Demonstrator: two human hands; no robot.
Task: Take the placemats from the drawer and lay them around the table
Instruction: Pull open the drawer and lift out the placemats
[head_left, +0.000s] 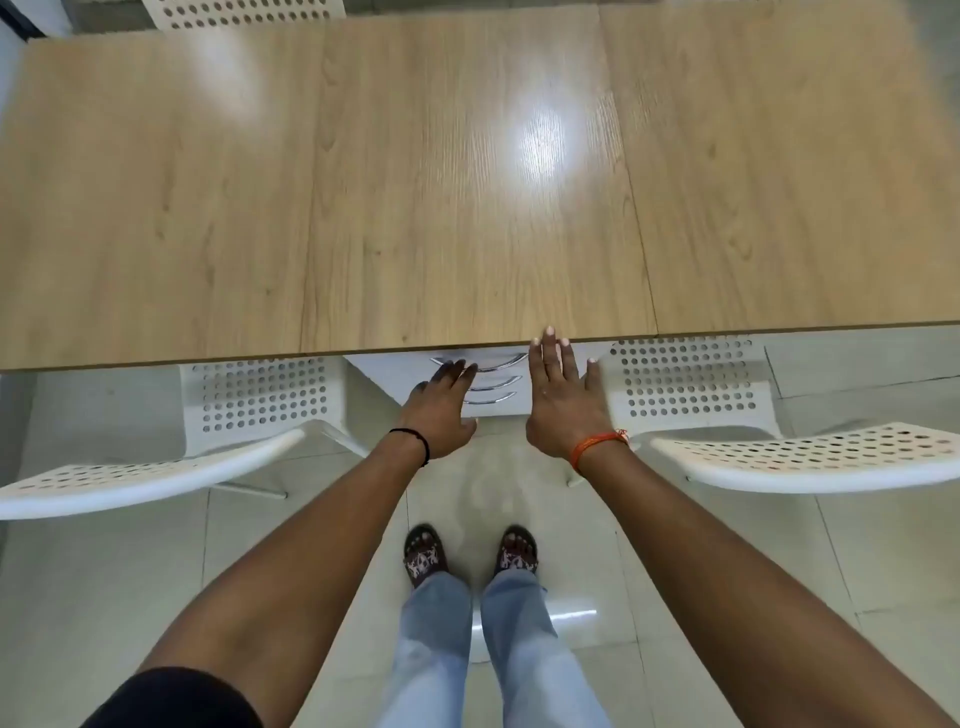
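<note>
A pale wood desk (415, 182) fills the upper half of my feed, its near edge running across the middle above a glossy tiled floor (727, 571). Tucked under that edge at centre sits a white drawer unit (493, 405) with three curved metal handles stacked one over another, all drawers closed. No placemats show; I can only suppose they lie inside. The left hand (439, 415) reaches to the unit at about 11 o'clock from the feet, its fingers (457, 370) extended together over the left end of the top handle, though I cannot tell whether they touch it. The right hand (563, 400) lies flat at 1 o'clock, fingers spread, tips at the desk's edge. White perforated chairs (249, 405) flank the unit at 9 and 3 o'clock.
</note>
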